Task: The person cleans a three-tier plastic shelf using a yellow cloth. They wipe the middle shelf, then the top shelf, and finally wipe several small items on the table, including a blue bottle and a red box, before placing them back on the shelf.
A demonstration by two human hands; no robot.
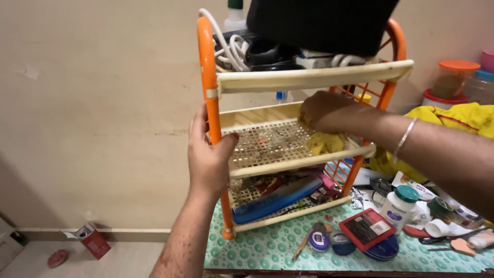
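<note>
Your left hand (208, 157) is wrapped around the orange front post of the shelf rack (208, 77), fingers curled close behind it and thumb pressed against the edge of the middle shelf (267, 141). Your right hand (327, 110) reaches in over that middle shelf, fingers bunched down tight on a yellow cloth (324, 143) that lies on its cream lattice. The rack stands on the counter (257, 247) with its green bubble-print cover, tilted a little, orange frame and three cream tiers. The top tier holds white cables (231, 49) and a black item (319, 20); the bottom tier holds a blue comb (275, 198) among small clutter. Just right of the rack sit a red case (366, 228), a white bottle with a teal cap (399, 206) and a blue tin (319, 240).
</note>
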